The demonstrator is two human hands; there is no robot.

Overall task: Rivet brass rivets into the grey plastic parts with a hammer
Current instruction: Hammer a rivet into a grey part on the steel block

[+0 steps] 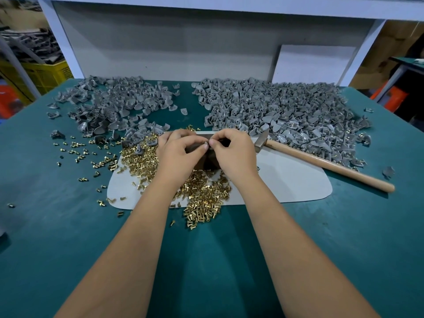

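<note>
On your far left, a yellow crate point(49, 74) stands off the green desk point(46, 226). On the desk's back left lies a loose heap of grey plastic parts point(114, 102), and in front of it brass rivets point(142, 159) are strewn, thickest on the pale mat point(286, 180) and under your wrists. Your left hand point(177, 154) has its fingers curled, thumb and forefinger pinching a small grey part point(205, 142) over the dark metal block point(207, 160) that sits on the mat. Your right hand point(234, 151) meets it fingertip to fingertip, pinching at the same spot; whether it grips the part or a rivet is too small to tell. Just right of that hand the hammer point(321, 160) lies flat, its head on the mat, its wooden handle running out to the right across the desk. Behind it spreads the larger pile of grey parts point(286, 111), many showing brass.
</note>
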